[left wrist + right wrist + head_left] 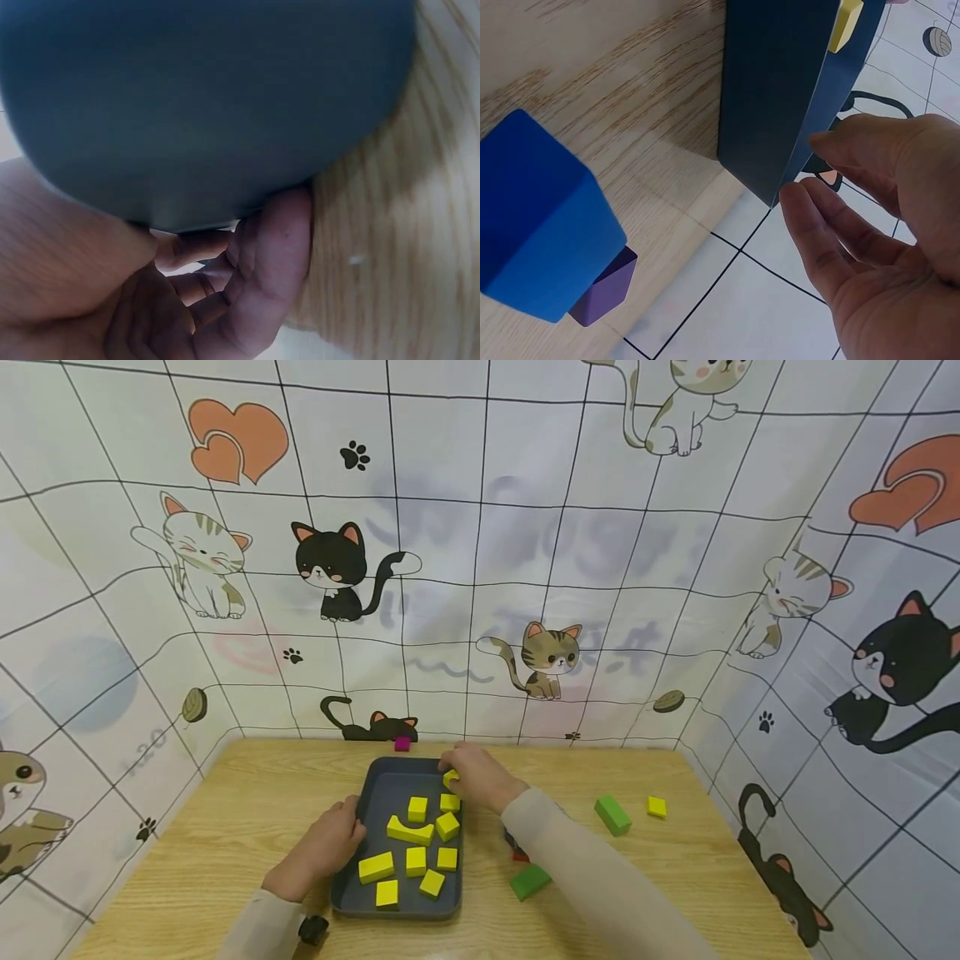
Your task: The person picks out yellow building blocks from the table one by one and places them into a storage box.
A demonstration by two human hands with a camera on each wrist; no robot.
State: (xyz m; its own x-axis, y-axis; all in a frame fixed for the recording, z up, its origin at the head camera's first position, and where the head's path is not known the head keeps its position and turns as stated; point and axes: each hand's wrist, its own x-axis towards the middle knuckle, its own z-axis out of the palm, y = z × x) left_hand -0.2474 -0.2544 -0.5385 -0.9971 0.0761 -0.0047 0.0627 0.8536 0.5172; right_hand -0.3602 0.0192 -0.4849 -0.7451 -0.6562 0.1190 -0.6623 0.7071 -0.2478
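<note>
A dark grey tray (392,783) lies on the wooden table with several yellow blocks (411,832) in it, one of them arched. My left hand (322,843) grips the tray's left edge. In the left wrist view, fingers (277,247) curl against the tray's underside and rim. My right hand (482,777) is over the far right corner of the tray, where a yellow block (450,777) shows beside its thumb and fingertips. From the right wrist, the thumb (855,146) and fingers stand apart at the rim, with nothing visible between them.
Right of the tray lie two green blocks (613,815) and a yellow square block (657,807). A red piece (521,856) is partly under the right sleeve. A magenta block (402,744) sits behind the tray. Blue (551,217) and purple (606,289) blocks show in the right wrist view.
</note>
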